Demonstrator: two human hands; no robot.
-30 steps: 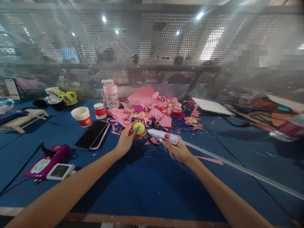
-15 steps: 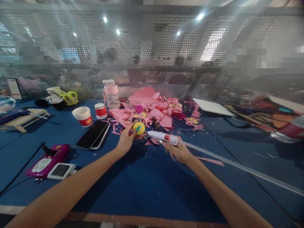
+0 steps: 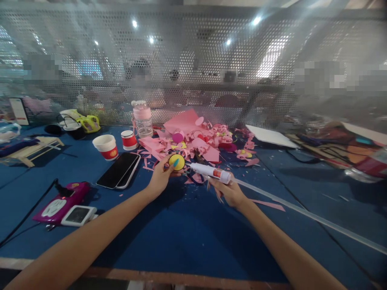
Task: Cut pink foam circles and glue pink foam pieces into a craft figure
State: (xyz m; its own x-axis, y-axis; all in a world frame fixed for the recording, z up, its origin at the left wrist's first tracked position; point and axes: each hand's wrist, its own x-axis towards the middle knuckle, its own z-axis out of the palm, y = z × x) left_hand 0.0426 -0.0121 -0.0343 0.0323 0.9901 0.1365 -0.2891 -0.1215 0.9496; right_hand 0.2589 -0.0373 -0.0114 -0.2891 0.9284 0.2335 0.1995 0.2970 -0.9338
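Observation:
Between thumb and fingers, my left hand (image 3: 160,177) pinches a round yellow disc (image 3: 178,162) with a dark rim. My right hand (image 3: 227,192) is wrapped round a white glue gun (image 3: 208,171), whose nozzle points left at the disc's right edge. A long clear glue stick (image 3: 284,203) sticks out of the gun's back and runs down to the right. Just behind both hands spreads a heap of pink paper scraps (image 3: 187,125), with a few yellow and magenta pieces in it.
On the blue table (image 3: 187,237) at left lie stacked phones (image 3: 119,171), paper cups (image 3: 105,147) and a purple power bank (image 3: 62,203) with a cable. A pink-lidded bottle (image 3: 142,121) stands behind them. A white board (image 3: 269,136) lies at right. Perforated metal panel (image 3: 193,52) closes the back.
The glue gun in my right hand has shifted slightly right, and its nozzle is a little farther from the disc. My left hand has stayed almost in place.

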